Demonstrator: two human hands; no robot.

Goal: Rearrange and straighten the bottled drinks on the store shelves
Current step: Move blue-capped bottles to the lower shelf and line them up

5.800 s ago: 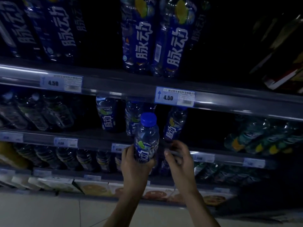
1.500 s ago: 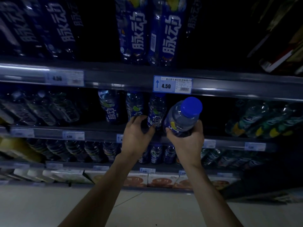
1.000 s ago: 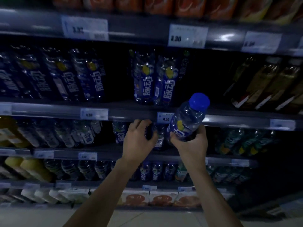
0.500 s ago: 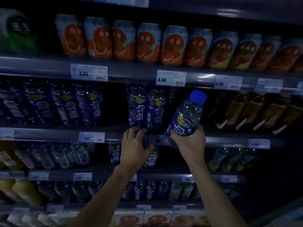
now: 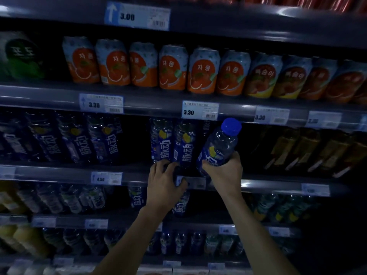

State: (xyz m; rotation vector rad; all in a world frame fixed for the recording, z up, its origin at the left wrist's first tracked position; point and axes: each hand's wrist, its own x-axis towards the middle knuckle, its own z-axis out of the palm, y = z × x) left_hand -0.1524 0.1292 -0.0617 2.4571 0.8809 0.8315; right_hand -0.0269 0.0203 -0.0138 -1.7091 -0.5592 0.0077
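My right hand (image 5: 224, 173) grips the lower body of a blue-capped, blue-labelled drink bottle (image 5: 218, 147), tilted to the right in front of the middle shelf (image 5: 59, 174). Two matching tall bottles (image 5: 172, 143) stand on that shelf just left of it. My left hand (image 5: 162, 185) rests at the shelf edge, fingers curled around the base of those standing bottles. Whether it truly grips one is unclear in the dim light. A dark gap lies behind the held bottle.
More blue bottles (image 5: 79, 139) fill the shelf's left side, dark brown bottles (image 5: 307, 149) the right. Orange cans (image 5: 168, 68) line the shelf above, with price tags (image 5: 200, 110) on its rail. Lower shelves hold smaller bottles (image 5: 79, 197).
The view has tilted upward along the shelves. My right hand has lifted the bottle from the lower shelf up to the middle shelf. My left hand rose to that shelf's edge.
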